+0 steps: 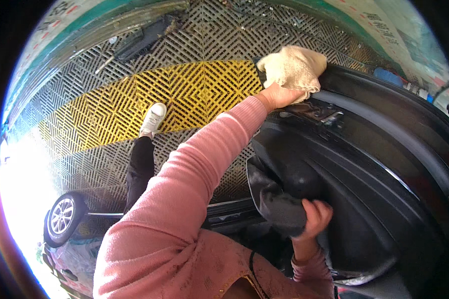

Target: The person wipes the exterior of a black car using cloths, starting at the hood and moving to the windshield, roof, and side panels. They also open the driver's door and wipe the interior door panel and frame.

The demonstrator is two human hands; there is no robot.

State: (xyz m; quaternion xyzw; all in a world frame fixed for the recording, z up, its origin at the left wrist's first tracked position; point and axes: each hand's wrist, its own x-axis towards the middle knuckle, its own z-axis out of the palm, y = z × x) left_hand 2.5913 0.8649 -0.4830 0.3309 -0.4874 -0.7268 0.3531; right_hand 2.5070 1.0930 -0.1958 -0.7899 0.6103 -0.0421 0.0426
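My left hand, at the end of a pink sleeve, grips a cream towel. The towel is bunched over the outer end of a black car door that stands open. Close beside that hand is a metal latch part on the door's edge. Lower down, my right hand has its fingers curled around the edge of a dark grey, sheet-like piece. Whether this piece is cloth or a mat, I cannot tell. It lies against the door's inner side.
Grey and yellow plastic grating covers the floor. My white shoe stands on it. The car's wheel is at lower left. A dark, flat object lies by the far wall, and a blue container sits beyond the door.
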